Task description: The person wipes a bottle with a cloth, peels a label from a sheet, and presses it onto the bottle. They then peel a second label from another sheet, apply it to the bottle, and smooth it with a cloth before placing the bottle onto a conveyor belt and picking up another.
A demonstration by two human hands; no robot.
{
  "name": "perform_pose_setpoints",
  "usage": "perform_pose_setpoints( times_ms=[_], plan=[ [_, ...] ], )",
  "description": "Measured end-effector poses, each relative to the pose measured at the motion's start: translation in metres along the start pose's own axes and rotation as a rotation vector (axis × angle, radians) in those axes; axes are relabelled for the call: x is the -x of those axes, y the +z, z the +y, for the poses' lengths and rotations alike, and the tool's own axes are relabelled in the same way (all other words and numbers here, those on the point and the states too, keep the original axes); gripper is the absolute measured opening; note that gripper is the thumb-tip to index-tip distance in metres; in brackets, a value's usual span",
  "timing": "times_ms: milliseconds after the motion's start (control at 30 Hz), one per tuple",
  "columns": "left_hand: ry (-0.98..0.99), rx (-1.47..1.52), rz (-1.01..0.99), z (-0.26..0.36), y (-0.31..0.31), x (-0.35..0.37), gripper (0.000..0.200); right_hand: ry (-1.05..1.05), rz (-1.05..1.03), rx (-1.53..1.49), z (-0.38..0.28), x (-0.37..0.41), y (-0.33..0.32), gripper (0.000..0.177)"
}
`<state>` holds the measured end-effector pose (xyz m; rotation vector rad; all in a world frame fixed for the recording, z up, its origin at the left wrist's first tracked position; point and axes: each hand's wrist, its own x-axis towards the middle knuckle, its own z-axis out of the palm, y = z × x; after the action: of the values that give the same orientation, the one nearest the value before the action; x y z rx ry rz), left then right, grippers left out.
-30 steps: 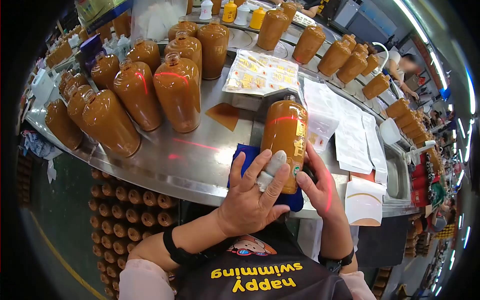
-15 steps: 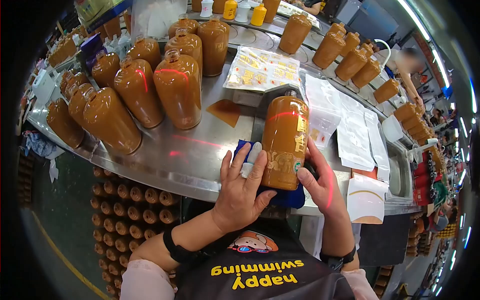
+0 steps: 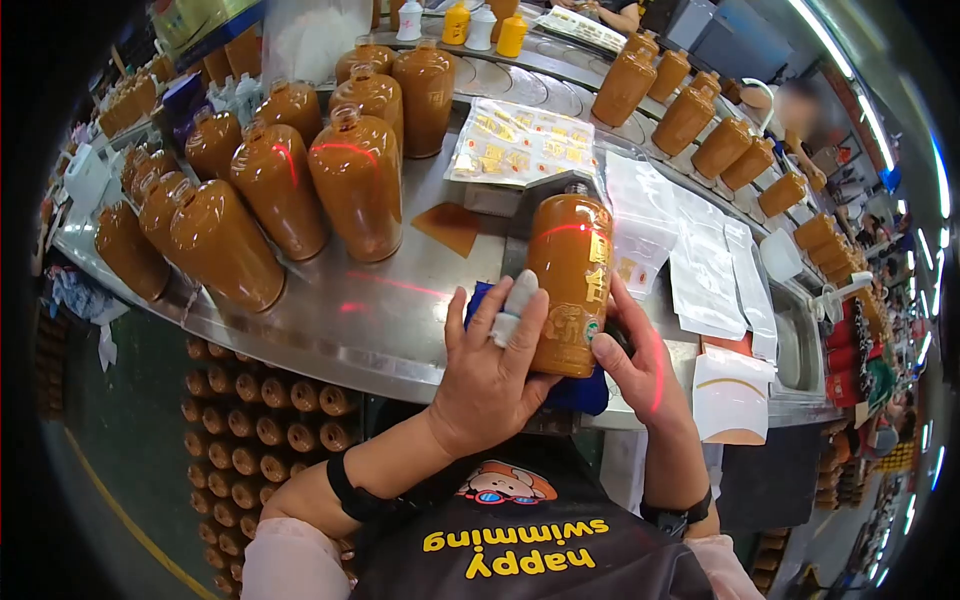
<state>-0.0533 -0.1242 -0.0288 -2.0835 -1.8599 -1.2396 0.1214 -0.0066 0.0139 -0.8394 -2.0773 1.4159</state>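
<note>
A glossy brown bottle (image 3: 568, 270) with gold lettering and a gold emblem leans back in a dark stand (image 3: 540, 190), its neck pointing away from me. My left hand (image 3: 490, 370) presses along the bottle's lower left side, thumb by its base and fingers fanned out. White covers (image 3: 514, 308) wrap one finger of that hand. On the right side, my right hand (image 3: 645, 365) grips the bottle, thumb on the front near a small green-and-white mark and fingers partly hidden behind. Under the bottle's base lies a blue cloth (image 3: 580, 397), partly covered by my left hand.
Several brown bottles (image 3: 357, 190) stand at the left of the metal table (image 3: 400, 320). Sheets of gold decals (image 3: 522, 140) lie behind the stand, with white backing sheets (image 3: 705, 275) at right. A conveyor (image 3: 560, 85) carries more bottles past a person at the far right.
My left hand has shifted right and up, now pressed closer against the bottle's left side. The right hand stays about where it was. Bottles on the conveyor have moved along.
</note>
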Motion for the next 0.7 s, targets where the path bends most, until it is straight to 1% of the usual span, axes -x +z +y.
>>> perform_pose_setpoints(
  times_ms=[67,100,133,200,233,333,367,467,500,567,600,633,700],
  plan=[
    [0.009,-0.070,-0.016,-0.001,-0.004,-0.009,0.087,-0.005,0.000,0.008,0.005,0.002,-0.002,0.077],
    [0.025,-0.108,-0.031,0.001,-0.007,-0.016,0.091,-0.008,-0.002,-0.011,0.007,0.001,-0.004,0.078],
    [0.028,-0.068,-0.039,0.000,-0.007,-0.018,0.092,-0.011,-0.005,-0.031,0.008,0.002,-0.005,0.079],
    [0.039,0.011,-0.056,-0.006,-0.006,-0.021,0.093,-0.032,-0.006,-0.084,0.006,0.002,-0.003,0.075],
    [0.037,0.056,-0.018,-0.009,-0.003,-0.017,0.090,-0.055,-0.009,-0.082,0.007,0.002,-0.004,0.074],
    [-0.166,0.360,-0.153,-0.030,0.005,0.005,0.092,-0.092,-0.010,-0.086,0.008,0.004,-0.005,0.067],
    [-0.123,0.248,-0.159,-0.028,0.003,0.003,0.094,-0.092,-0.002,-0.083,0.011,0.005,-0.005,0.065],
    [-0.058,0.041,-0.011,-0.008,-0.004,-0.009,0.096,-0.055,0.009,-0.116,0.009,0.008,-0.007,0.059],
    [-0.043,0.044,-0.035,-0.009,-0.004,-0.009,0.097,-0.036,0.015,-0.136,0.008,0.009,-0.008,0.057],
    [-0.008,0.049,-0.084,-0.015,0.002,-0.008,0.099,-0.078,0.085,-0.030,0.013,0.013,-0.013,0.052],
    [-0.022,0.082,-0.090,-0.019,0.004,-0.007,0.099,-0.100,0.123,0.022,0.015,0.013,-0.015,0.050],
    [-0.036,0.117,-0.100,-0.022,0.006,-0.005,0.099,-0.230,0.200,0.148,0.014,0.012,-0.017,0.051],
    [-0.049,0.136,-0.098,-0.020,0.007,-0.002,0.099,-0.310,0.214,0.258,0.009,0.012,-0.018,0.051]
  ],
)
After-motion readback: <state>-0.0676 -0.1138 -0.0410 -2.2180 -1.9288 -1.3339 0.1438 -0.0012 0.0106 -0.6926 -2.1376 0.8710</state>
